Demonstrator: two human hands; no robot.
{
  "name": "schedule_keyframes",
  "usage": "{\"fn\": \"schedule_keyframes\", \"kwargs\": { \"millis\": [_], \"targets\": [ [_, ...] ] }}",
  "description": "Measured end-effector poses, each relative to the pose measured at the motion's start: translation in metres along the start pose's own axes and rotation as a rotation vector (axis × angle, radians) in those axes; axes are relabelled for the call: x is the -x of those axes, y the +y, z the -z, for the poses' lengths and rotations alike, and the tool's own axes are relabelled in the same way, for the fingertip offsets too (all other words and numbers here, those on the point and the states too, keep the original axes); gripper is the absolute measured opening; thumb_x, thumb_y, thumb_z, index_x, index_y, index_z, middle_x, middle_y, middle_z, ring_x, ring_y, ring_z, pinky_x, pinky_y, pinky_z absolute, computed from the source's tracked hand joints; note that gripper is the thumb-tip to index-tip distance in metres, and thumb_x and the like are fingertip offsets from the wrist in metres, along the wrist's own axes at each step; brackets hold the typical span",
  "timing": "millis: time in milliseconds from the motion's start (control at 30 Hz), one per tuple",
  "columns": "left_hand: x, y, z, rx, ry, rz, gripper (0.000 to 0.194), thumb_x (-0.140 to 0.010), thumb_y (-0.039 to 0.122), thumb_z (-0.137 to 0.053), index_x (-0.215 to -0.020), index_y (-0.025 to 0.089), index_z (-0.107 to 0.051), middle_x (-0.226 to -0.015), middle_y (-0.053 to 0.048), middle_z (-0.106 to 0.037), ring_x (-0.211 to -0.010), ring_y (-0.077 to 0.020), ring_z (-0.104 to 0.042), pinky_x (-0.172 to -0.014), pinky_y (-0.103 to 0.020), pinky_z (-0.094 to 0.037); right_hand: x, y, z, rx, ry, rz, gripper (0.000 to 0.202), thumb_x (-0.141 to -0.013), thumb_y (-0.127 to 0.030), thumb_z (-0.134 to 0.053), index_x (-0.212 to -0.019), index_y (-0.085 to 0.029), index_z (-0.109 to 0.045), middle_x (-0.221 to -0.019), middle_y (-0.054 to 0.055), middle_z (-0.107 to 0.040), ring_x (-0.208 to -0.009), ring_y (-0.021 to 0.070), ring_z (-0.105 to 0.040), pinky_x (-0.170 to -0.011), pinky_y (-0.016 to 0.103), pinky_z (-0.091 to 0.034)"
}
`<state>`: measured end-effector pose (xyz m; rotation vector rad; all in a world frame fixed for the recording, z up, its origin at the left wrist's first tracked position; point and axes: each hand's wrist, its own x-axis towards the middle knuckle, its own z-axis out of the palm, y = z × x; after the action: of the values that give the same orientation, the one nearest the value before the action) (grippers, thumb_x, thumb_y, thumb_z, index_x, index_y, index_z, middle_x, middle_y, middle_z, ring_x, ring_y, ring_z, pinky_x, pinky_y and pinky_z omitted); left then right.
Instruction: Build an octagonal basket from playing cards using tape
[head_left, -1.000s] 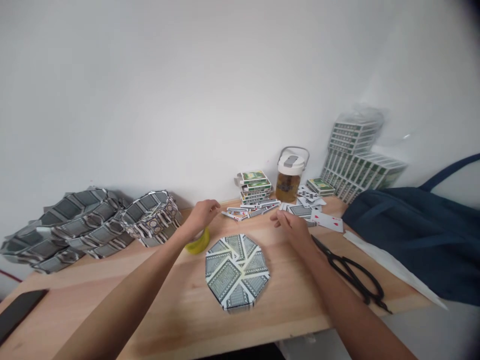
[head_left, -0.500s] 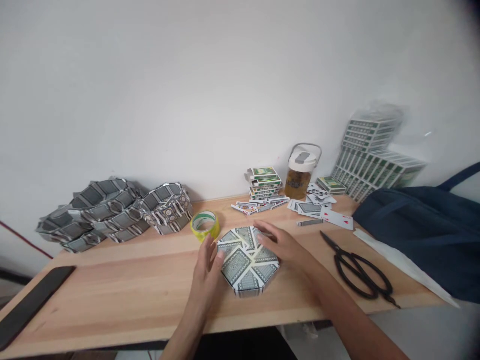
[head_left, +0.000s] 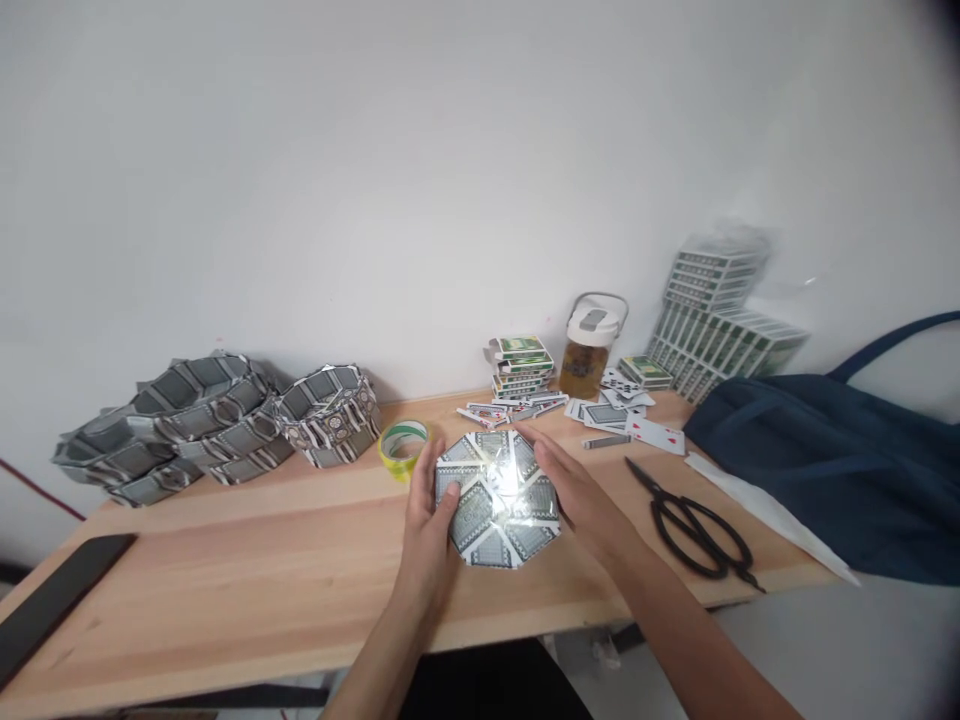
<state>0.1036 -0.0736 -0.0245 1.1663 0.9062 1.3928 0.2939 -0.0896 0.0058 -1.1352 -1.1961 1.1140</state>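
Note:
An octagonal playing-card piece (head_left: 491, 515), made of overlapping grey patterned cards, is held between both my hands, its face tilted up and catching a bright glare. My left hand (head_left: 429, 500) grips its left edge, thumb lying over the top face. Along the right edge my right hand (head_left: 574, 490) presses, with its fingers partly behind the piece. A roll of yellow tape (head_left: 403, 450) stands just beyond my left hand. Black scissors (head_left: 694, 525) lie on the table to the right of my right hand.
Folded-card baskets (head_left: 217, 410) stand at the back left. Card boxes (head_left: 521, 365), a jug of amber liquid (head_left: 589, 350) and loose cards (head_left: 607, 412) are at the back. Packed card boxes (head_left: 720, 330) and a blue bag (head_left: 810, 450) sit right. A black phone-like slab (head_left: 64, 600) lies left.
The octagonal piece has been tilted, and glare now shows on its face. Both hands have closed in on its sides. The view has shifted slightly.

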Motion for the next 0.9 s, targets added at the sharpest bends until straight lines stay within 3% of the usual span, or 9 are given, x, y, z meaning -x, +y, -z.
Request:
{"fn": "schedule_keyframes", "kwargs": {
  "millis": [200,333,500,733,900],
  "targets": [
    [-0.024,-0.007,-0.005,0.264,-0.148,0.151,0.055,-0.082,0.035,-0.067,-0.134,0.031,-0.048,-0.145,-0.005,-0.047,-0.131,-0.0229,-0.047,-0.107,-0.035,-0.039,-0.014,-0.01,0.009,-0.091,0.076,0.056,0.048,-0.09,-0.058,-0.047,-0.126,-0.029,-0.059,-0.139,0.004,-0.055,-0.133,0.0226,-0.045,-0.111,0.041,-0.036],
    [-0.037,-0.016,-0.01,0.345,-0.134,0.228,0.059,-0.075,0.033,-0.074,-0.13,0.027,-0.052,-0.138,-0.006,-0.055,-0.127,-0.0218,-0.051,-0.107,-0.034,-0.039,-0.02,-0.027,0.016,-0.201,0.011,-0.005,0.04,-0.087,-0.048,-0.058,-0.122,-0.028,-0.061,-0.136,0.004,-0.057,-0.129,0.0225,-0.05,-0.109,0.04,-0.038],
    [-0.048,-0.025,-0.019,0.474,-0.133,0.347,0.055,-0.075,0.026,-0.075,-0.126,0.027,-0.055,-0.132,-0.005,-0.06,-0.115,-0.0177,-0.059,-0.1,-0.031,-0.045,-0.03,-0.048,0.019,-0.261,-0.042,-0.072,0.046,-0.084,-0.038,-0.063,-0.127,-0.023,-0.057,-0.132,0.009,-0.06,-0.122,0.022,-0.056,-0.106,0.039,-0.042],
    [-0.065,-0.024,-0.041,0.573,-0.165,0.408,0.043,-0.084,0.035,-0.066,-0.125,0.029,-0.055,-0.113,0.0,-0.068,-0.086,-0.0123,-0.065,-0.079,-0.026,-0.052,-0.05,-0.056,0.008,-0.207,-0.089,-0.06,0.05,-0.085,-0.038,-0.062,-0.132,-0.022,-0.055,-0.139,0.008,-0.055,-0.121,0.0224,-0.056,-0.105,0.038,-0.043],
    [-0.078,-0.027,-0.044,0.588,-0.206,0.42,0.034,-0.084,0.043,-0.063,-0.11,0.021,-0.064,-0.1,-0.002,-0.072,-0.085,-0.016,-0.066,-0.078,-0.029,-0.053,-0.06,-0.054,-0.008,-0.144,-0.141,-0.023,0.048,-0.088,-0.045,-0.057,-0.132,-0.027,-0.055,-0.142,0.003,-0.052,-0.128,0.0222,-0.051,-0.104,0.036,-0.045]
  ]
}}
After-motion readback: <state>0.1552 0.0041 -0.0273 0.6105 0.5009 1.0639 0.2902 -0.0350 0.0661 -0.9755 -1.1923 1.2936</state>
